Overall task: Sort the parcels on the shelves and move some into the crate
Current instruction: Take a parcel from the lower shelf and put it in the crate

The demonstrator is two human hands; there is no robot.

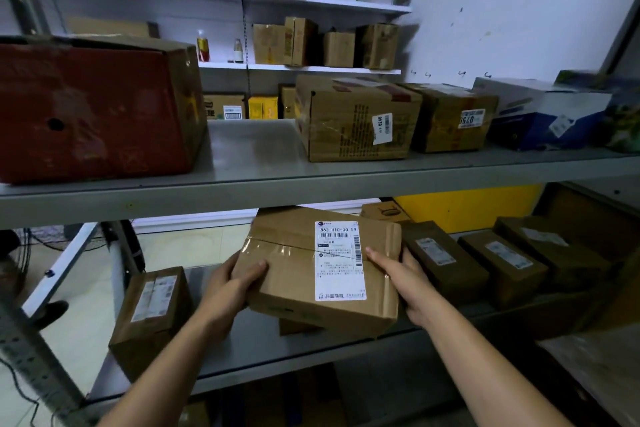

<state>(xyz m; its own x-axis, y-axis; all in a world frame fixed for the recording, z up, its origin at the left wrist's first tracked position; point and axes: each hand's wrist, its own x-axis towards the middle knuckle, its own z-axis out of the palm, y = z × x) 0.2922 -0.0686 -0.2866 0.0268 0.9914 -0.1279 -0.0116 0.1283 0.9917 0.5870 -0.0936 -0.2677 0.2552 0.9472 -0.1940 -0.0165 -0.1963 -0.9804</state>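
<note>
Cardboard parcel [322, 267] is grasped by both hands, left [232, 282] and right [401, 279], seemingly just above the lower shelf [311, 354].

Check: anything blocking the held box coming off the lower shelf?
Nothing visible on the near side. Left hand and right hand grip the box by its sides; other boxes lie beside and under it. Crate isn't in view.

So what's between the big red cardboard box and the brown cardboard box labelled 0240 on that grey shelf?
Nothing: the head view shows bare grey metal shelf between the big red cardboard box and the brown cardboard box labelled 0240.
</note>
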